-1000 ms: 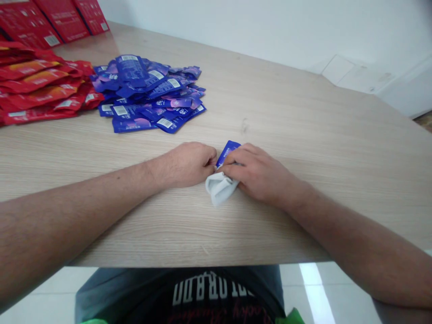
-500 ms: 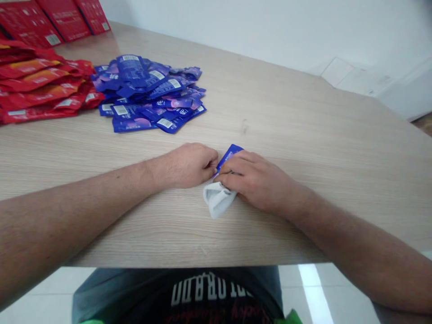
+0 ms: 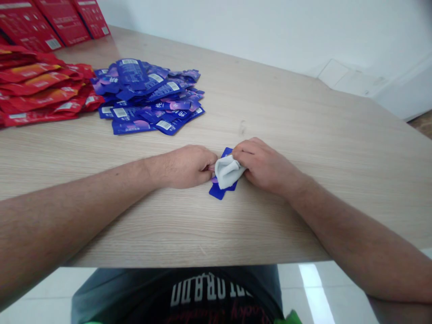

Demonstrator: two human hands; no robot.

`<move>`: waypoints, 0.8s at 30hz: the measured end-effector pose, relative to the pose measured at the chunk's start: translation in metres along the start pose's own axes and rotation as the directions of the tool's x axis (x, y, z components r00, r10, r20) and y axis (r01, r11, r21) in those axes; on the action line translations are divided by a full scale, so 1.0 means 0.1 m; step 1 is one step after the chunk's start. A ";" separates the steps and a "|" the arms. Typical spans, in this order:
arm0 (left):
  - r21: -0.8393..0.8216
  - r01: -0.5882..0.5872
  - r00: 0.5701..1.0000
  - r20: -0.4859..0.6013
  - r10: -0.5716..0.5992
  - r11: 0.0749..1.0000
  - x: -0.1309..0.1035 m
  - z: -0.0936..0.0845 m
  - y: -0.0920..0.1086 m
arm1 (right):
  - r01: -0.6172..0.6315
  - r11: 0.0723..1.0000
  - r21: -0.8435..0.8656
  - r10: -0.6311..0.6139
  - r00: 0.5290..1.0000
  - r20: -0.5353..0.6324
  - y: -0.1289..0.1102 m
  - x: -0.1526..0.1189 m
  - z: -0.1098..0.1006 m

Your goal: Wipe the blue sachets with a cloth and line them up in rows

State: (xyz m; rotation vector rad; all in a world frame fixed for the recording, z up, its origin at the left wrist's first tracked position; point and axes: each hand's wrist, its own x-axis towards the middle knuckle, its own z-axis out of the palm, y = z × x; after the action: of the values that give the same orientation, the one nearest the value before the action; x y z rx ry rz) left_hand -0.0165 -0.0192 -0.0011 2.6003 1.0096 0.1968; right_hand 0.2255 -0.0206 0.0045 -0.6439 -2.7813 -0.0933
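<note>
On the table in front of me lies a blue packet [image 3: 218, 192], with what looks like a second blue piece crossing it; the cloth hides most of them. My left hand [image 3: 192, 166] is closed at the packet's left side, thumb and fingers pressed on its edge. A folded white cloth [image 3: 228, 173] rests over the packet's middle. Bunched in the fingers of my right hand [image 3: 261, 164] is the right end of this cloth. Blue corners stick out above and below the cloth.
A heap of blue packets [image 3: 151, 96] lies beyond my left hand. Left of it are stacked red packets [image 3: 43, 90], with red boxes [image 3: 62, 22] behind. A white wall [image 3: 253, 31] borders the table [image 3: 303, 130] at the back.
My right hand has moved up and slightly right, carrying the cloth from below the packet onto its middle. The packet's lower corners now show. My left hand has hardly moved.
</note>
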 end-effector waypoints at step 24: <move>-0.018 -0.032 0.999 0.003 0.032 0.999 -0.02 0.01 -0.03 | -0.004 0.997 0.073 0.004 1.000 0.006 0.14 -0.01 0.06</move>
State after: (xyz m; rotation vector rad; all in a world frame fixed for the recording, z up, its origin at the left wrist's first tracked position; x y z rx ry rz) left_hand -0.0195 -0.0185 -0.0032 2.6014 0.9616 0.2088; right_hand 0.2307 -0.0081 -0.0020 -0.6321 -2.7744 0.0111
